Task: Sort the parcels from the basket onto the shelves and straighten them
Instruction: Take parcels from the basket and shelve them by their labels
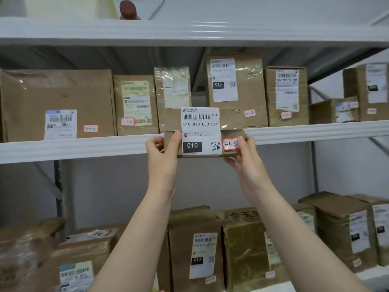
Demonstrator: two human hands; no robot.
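While labelled boxes (59,104) already line the middle shelf (84,147), we hold a small parcel (202,131) at that shelf's front edge, left hand (162,148) and right hand (242,150) curled round its sides, not yet slotted in.

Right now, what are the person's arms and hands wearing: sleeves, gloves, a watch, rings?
Nothing worn shows. The left hand and right hand are bare, with no gloves and no rings visible on the fingers. The left forearm and right forearm are uncovered down to the picture's lower edge: no sleeve, watch, bracelet or marking appears.
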